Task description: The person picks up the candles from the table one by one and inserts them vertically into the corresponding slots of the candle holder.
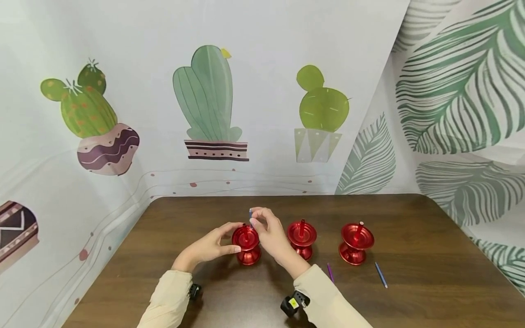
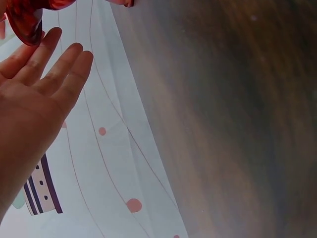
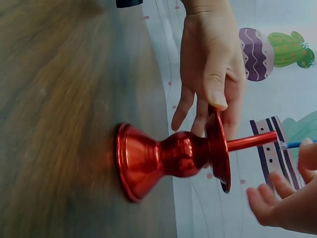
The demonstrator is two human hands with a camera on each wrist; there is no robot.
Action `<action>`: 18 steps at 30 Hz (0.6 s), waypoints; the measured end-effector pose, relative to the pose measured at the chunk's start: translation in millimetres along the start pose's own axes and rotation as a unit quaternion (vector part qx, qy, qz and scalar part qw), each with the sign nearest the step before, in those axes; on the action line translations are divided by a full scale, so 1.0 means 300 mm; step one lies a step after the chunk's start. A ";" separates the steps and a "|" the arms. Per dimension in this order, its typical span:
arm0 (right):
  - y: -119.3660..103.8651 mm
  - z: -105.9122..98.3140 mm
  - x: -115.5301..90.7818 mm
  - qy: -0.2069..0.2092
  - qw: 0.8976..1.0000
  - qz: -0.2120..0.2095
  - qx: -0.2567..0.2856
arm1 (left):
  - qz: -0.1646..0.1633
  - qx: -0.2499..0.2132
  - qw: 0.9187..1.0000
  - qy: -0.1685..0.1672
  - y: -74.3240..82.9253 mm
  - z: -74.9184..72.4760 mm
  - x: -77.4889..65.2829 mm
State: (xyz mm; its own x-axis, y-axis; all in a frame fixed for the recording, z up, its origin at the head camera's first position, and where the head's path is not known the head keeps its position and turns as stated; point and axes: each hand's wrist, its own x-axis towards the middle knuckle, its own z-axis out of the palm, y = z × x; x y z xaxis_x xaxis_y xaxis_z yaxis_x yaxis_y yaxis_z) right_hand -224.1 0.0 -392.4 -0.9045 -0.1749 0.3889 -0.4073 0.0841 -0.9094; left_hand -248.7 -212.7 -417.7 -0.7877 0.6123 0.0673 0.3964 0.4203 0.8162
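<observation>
A shiny red candle holder (image 1: 248, 255) stands upright on the table, with a thin tube (image 3: 252, 141) rising from its dish. My left hand (image 1: 211, 248) holds the dish rim, the thumb on the near side and the fingers behind. In the left wrist view, part of this candle holder (image 2: 27, 25) shows beyond the spread fingers. Between thumb and fingertips, my right hand (image 1: 272, 234) pinches a thin blue stick (image 3: 292, 145) above the dish. The stick's lower tip is at the tube's top; I cannot tell whether it touches.
Two more red candle holders stand to the right, one in the middle (image 1: 302, 250) and one farther right (image 1: 354, 253). A purple stick (image 1: 330, 272) and another blue stick (image 1: 381, 275) lie on the brown table (image 1: 426, 237). Behind hangs a cactus-printed cloth (image 1: 266, 91).
</observation>
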 end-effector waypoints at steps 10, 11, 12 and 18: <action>0.017 0.039 0.036 0.006 0.999 -0.038 0.000 | 0.003 -0.005 1.000 -0.003 -0.002 0.002 0.001; 0.020 0.040 0.035 0.004 0.999 -0.040 -0.003 | 0.003 -0.005 1.000 -0.003 -0.002 0.001 0.002; 0.023 0.041 0.034 0.003 0.999 -0.042 -0.006 | 0.002 -0.006 1.000 -0.003 -0.003 0.000 0.002; 0.046 0.047 0.024 0.000 0.999 -0.046 -0.029 | 0.005 -0.004 1.000 -0.003 -0.005 -0.002 0.001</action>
State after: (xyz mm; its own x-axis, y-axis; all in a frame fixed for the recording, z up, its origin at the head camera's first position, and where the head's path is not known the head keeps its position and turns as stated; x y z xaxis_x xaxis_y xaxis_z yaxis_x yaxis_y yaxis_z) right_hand -234.6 -13.9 -404.2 -0.8633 -0.1852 0.4695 -0.4945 0.1237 -0.8604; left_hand -249.7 -213.4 -418.6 -0.7809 0.6205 0.0715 0.4005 0.4095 0.8197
